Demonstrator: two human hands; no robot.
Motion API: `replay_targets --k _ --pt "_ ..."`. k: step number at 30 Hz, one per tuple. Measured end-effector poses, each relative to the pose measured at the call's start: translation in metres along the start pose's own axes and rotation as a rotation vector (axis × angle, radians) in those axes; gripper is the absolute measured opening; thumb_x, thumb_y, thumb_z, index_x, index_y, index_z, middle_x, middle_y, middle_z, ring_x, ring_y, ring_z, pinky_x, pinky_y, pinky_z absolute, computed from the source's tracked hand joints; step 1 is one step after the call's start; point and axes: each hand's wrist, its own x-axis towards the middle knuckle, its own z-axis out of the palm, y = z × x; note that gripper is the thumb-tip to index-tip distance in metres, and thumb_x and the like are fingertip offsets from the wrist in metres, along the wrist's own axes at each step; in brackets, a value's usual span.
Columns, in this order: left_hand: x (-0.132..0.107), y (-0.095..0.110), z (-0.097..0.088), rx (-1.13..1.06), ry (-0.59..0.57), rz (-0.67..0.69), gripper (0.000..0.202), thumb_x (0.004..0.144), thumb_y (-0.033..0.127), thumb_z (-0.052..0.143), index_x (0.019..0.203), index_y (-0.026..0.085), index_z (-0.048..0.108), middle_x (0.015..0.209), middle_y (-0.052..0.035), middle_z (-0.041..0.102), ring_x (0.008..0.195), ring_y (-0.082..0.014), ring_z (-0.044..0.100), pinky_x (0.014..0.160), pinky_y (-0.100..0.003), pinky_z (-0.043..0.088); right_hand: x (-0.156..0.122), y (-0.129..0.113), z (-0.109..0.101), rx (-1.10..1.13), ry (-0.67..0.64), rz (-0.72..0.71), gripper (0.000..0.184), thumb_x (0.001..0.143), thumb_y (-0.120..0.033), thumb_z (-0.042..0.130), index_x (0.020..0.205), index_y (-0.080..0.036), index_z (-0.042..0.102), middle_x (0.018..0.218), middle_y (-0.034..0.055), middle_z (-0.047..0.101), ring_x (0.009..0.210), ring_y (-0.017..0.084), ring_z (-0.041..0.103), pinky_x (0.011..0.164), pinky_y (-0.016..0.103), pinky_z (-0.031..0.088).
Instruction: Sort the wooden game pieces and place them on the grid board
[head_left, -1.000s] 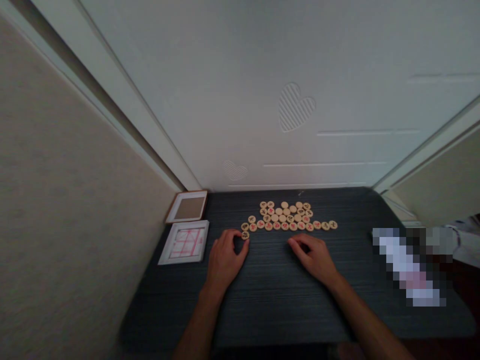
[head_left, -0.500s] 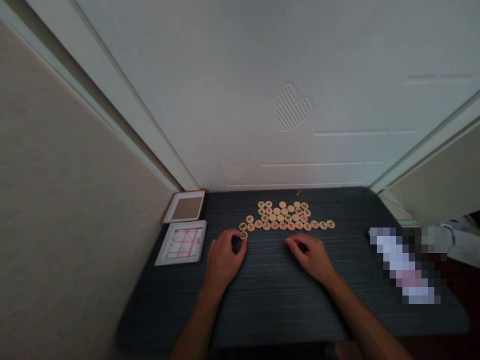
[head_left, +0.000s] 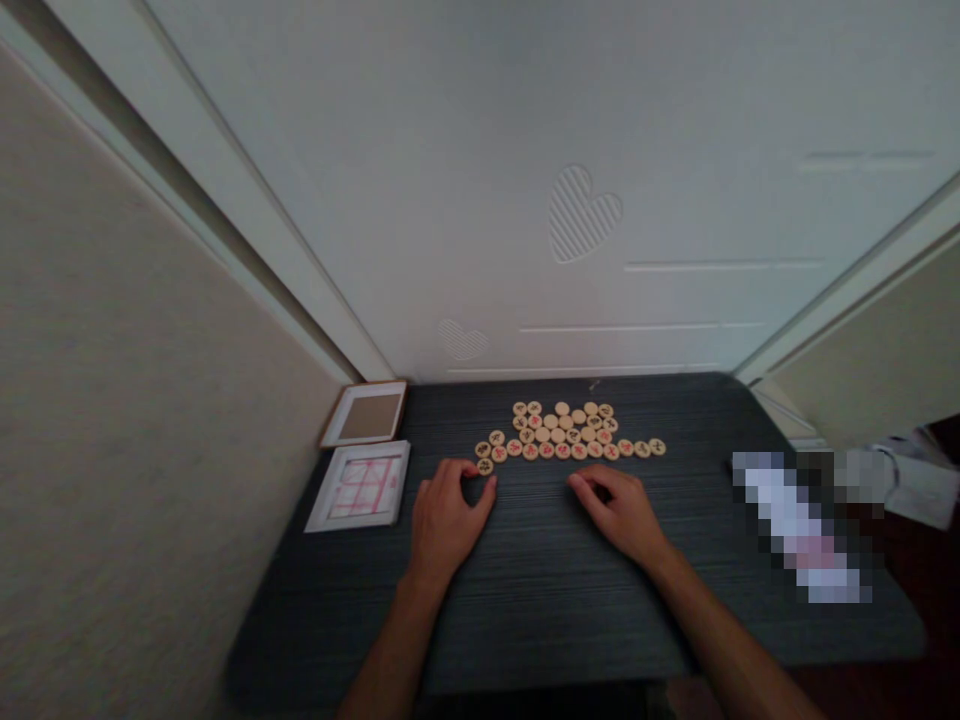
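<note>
Left hand (head_left: 444, 515) is laid palm down on the dark grey, wood-grained bench (head_left: 540, 610). Its thumb and forefinger are curled about a single round pale wooden disc with a black character (head_left: 484, 466), which lies at the 9 o'clock end of the rows. Whether that disc is pinched or only touched cannot be told. The right hand (head_left: 619, 508) is rested with loosely bent fingers and nothing held. It lies just short of the cluster of round pale wooden discs marked in red and black (head_left: 564, 432), which is set out in close rows toward 12 o'clock on the bench. For the single disc to be handled well, a light pinch at its rim is judged best, with the disc drawn clear toward 6 o'clock. The rows are closely packed, so a neighbour could easily be nudged, and the right hand is best kept off them. At 9 o'clock a shallow white square tray with a red grid (head_left: 360, 487) is placed. Beyond it, toward 10 o'clock, is a white-rimmed square lid with a brown inside (head_left: 367, 414). The bench is backed at 12 o'clock by a white panelled door with raised heart shapes (head_left: 583, 212). A beige textured wall (head_left: 135, 420) is seen at 9 o'clock, and the room is dimly lit.
</note>
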Motion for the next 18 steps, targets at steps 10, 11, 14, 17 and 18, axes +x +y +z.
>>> replay_targets --k 10,11,14,17,18 --pt "0.0001 0.0013 -0.0024 -0.087 0.030 -0.010 0.018 0.091 0.036 0.063 0.106 0.025 0.063 0.104 -0.0041 0.071 0.076 -0.0205 0.065 0.073 -0.036 0.047 -0.0006 0.0021 0.0020 -0.027 0.016 -0.015 0.030 0.099 -0.042 0.052 0.085 -0.024 0.071 0.072 0.0010 0.070 0.064 0.017 0.063 0.061 0.027 0.048" --pt "0.0001 0.0016 -0.0029 -0.093 0.020 0.013 0.017 0.092 0.033 0.062 0.107 0.025 0.064 0.108 -0.0044 0.071 0.079 -0.0208 0.066 0.074 -0.036 0.047 -0.0005 0.0023 0.0021 -0.028 0.016 -0.016 0.030 0.099 -0.043 0.052 0.085 -0.023 0.071 0.072 0.0012 0.070 0.065 0.017 0.063 0.061 0.027 0.048" --pt "-0.0001 0.0023 -0.0040 -0.096 -0.006 0.067 0.018 0.092 0.026 0.060 0.108 0.029 0.068 0.116 -0.0034 0.071 0.089 -0.0223 0.068 0.078 -0.037 0.048 -0.0003 0.0022 0.0020 -0.029 0.014 -0.021 0.031 0.099 -0.043 0.051 0.086 -0.023 0.071 0.073 0.0017 0.071 0.066 0.018 0.065 0.061 0.027 0.049" --pt "-0.0003 0.0020 -0.0039 -0.076 -0.001 0.084 0.019 0.091 0.023 0.060 0.106 0.029 0.070 0.115 -0.0028 0.072 0.093 -0.0230 0.069 0.080 -0.037 0.048 0.0000 0.0017 0.0020 -0.029 0.017 -0.020 0.032 0.100 -0.043 0.051 0.085 -0.023 0.071 0.073 0.0014 0.071 0.065 0.017 0.065 0.061 0.027 0.048" --pt "-0.0004 0.0017 -0.0035 -0.069 0.005 0.086 0.019 0.091 0.023 0.060 0.106 0.029 0.070 0.114 -0.0030 0.072 0.093 -0.0231 0.069 0.080 -0.037 0.048 0.0001 0.0017 0.0021 -0.030 0.017 -0.018 0.032 0.100 -0.043 0.051 0.085 -0.023 0.071 0.073 0.0014 0.071 0.065 0.017 0.065 0.062 0.027 0.048"
